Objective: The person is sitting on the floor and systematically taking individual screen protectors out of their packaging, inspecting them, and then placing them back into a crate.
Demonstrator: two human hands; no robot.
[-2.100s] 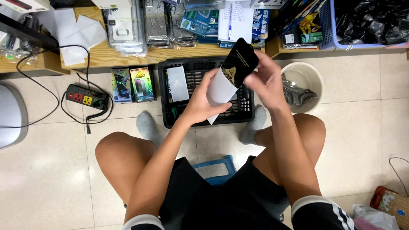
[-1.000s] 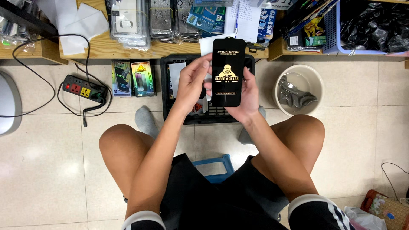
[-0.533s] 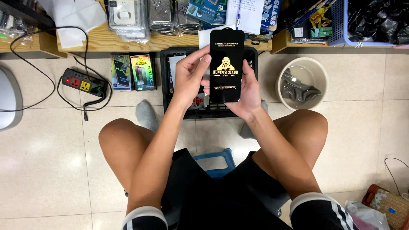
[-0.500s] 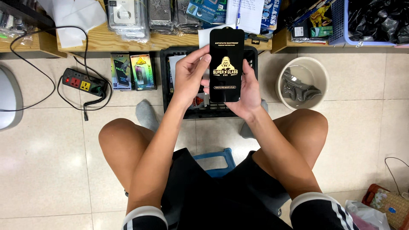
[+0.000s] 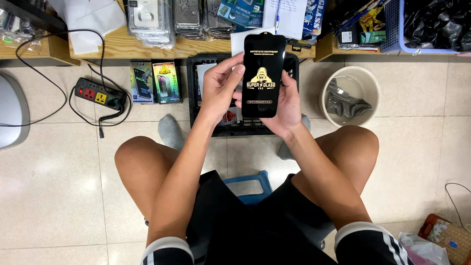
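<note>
I hold a flat black rectangular screen protector (image 5: 264, 73) upright in front of me, its face with gold printing turned toward the camera. My right hand (image 5: 287, 105) cradles it from below and behind. My left hand (image 5: 220, 86) grips its left edge, index finger and thumb at the upper part. A white paper sleeve (image 5: 237, 40) shows behind its top edge. Both hands hover above a black plastic crate (image 5: 194, 83) on the floor between my feet.
A low wooden shelf (image 5: 122, 46) at the top carries stacks of phone cases and packets. Two boxed packets (image 5: 156, 81) and a power strip (image 5: 98, 95) with cables lie on the tiles at left. A cream bucket (image 5: 351, 95) stands right; a blue basket (image 5: 431, 24) top right.
The black piece came out of the white sleeve and was turned upright, face toward me. In the last half second it has barely moved.
</note>
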